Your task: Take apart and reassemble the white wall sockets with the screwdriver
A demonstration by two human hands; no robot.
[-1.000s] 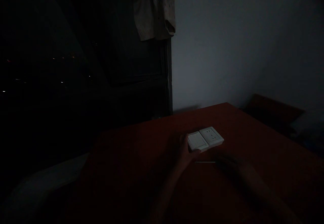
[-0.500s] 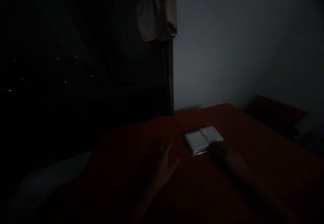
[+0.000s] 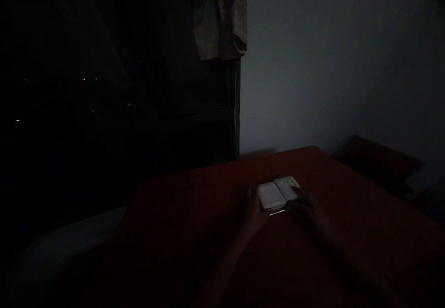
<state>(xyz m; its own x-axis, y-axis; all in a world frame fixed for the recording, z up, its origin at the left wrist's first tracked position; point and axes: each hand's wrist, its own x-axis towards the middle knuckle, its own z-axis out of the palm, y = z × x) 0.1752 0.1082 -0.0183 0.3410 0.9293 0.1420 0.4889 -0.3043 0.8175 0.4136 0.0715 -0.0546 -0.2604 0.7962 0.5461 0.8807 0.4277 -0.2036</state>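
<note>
In the dim head view a white wall switch [image 3: 271, 195] and a white wall socket [image 3: 284, 186] lie side by side on a reddish table [image 3: 194, 206]. My left hand [image 3: 255, 215] grips the switch's left side, with the thumb at its front corner. On the right, my right hand [image 3: 311, 210] has its fingers over the socket's right part and covers some of its holes. A thin bright strip [image 3: 277, 212] shows at the front edge below the switch. The darkness hides much of both hands' fingers.
A pale wall [image 3: 295, 67] rises behind the table. Cloth [image 3: 220, 25] hangs by a dark window frame [image 3: 237, 108], with small lights beyond the glass. Another reddish wooden surface [image 3: 385, 155] stands past the table's right edge.
My left hand has moved right from the bare tabletop and closed on the switch's left side. My right hand's fingers have shifted onto the socket's face.
</note>
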